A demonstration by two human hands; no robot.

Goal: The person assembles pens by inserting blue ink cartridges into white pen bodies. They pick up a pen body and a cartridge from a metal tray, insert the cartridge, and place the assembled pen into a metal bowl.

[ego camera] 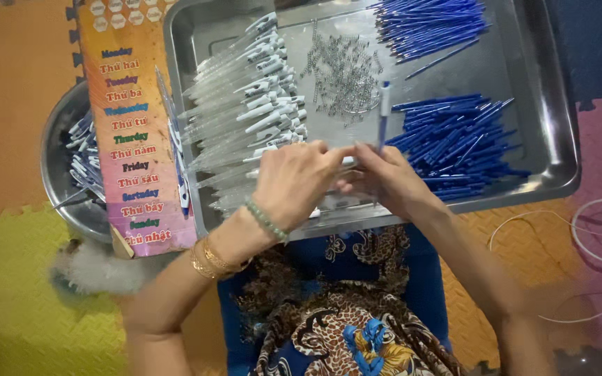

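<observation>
both hands (343,177) pinching a pen (383,115) over the tray's (559,139) near edge

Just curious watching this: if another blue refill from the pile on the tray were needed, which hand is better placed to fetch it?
Probably the right hand: it sits beside the nearer blue refill pile; the left hand lies by the clear barrels.

One rectangular steel tray (555,163); one round steel bowl (56,157) at left; two heaps of blue plastic pen parts, far (430,24) and right (454,143); one pile of small metal springs (343,73); one stack of clear pen barrels (238,104).
</observation>
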